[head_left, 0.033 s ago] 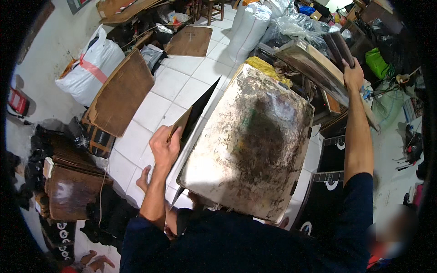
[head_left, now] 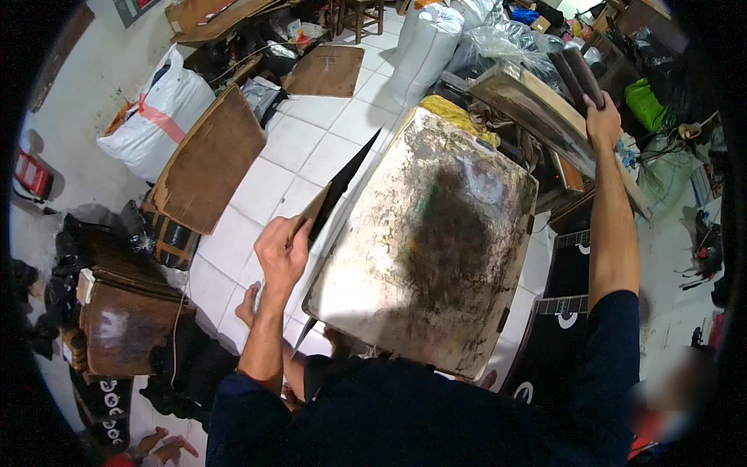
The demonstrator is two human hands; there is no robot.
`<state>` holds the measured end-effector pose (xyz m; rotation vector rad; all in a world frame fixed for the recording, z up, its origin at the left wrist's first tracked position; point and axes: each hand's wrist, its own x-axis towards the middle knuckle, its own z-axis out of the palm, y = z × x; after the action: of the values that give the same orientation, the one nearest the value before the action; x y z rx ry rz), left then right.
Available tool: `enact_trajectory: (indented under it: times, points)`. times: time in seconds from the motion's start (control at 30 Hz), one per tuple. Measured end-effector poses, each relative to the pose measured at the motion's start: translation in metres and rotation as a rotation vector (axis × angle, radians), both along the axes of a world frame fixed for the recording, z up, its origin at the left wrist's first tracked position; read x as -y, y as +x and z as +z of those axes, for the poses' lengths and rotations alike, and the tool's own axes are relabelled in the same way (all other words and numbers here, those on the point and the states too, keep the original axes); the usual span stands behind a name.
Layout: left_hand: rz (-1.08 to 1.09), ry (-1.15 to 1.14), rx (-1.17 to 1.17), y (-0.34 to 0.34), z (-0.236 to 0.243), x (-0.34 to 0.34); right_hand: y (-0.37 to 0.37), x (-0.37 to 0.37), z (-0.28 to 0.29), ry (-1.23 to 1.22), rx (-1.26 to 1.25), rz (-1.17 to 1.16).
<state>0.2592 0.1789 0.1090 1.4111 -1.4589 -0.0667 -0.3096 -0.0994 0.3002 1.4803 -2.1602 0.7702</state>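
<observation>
My left hand (head_left: 280,253) is closed on the edge of a thin panel (head_left: 342,183), brown on one face and black on the other, seen nearly edge-on. It slants up beside a worktable (head_left: 436,311) whose pale top is heavily stained and flaking. Out to the far right, my right hand (head_left: 603,124) grips a dark brown, two-ridged block (head_left: 576,74); its exact kind is unclear. Just below that hand, a long wooden frame or board (head_left: 537,113) leans at a slant. My head's shadow falls across the tabletop.
Brown boards (head_left: 206,159) lean at the left near a white sack (head_left: 167,109). Stacked brown panels (head_left: 124,327) stand lower left. Black panels (head_left: 548,335) with white prints lie right of the table. White sacks (head_left: 428,50) and a yellow cloth (head_left: 451,121) are behind it.
The panel in my left hand has tilted slightly, showing less of its pale face. The block in my right hand has turned a little, so its two ridges show more.
</observation>
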Motion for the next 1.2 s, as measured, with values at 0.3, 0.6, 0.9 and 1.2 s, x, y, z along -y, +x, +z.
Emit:
enact_trajectory:
  times: [0.3, 0.6, 0.9, 1.2]
  points:
    - [-0.494, -0.182, 0.478, -0.154, 0.041, -0.082, 0.008, 0.015, 0.011, 0.02, 0.002, -0.035]
    - [-0.883, -0.008, 0.616, -0.306, -0.103, -0.13, 0.021, 0.002, 0.007, 0.053, 0.031, -0.009]
    - [-0.375, 0.356, 0.231, -0.169, -0.132, -0.084, 0.017, 0.002, 0.002, 0.025, 0.033, 0.009]
    - [0.407, 1.029, -0.262, 0.118, -0.245, -0.08, 0.002, 0.019, 0.009, 0.028, -0.015, -0.051]
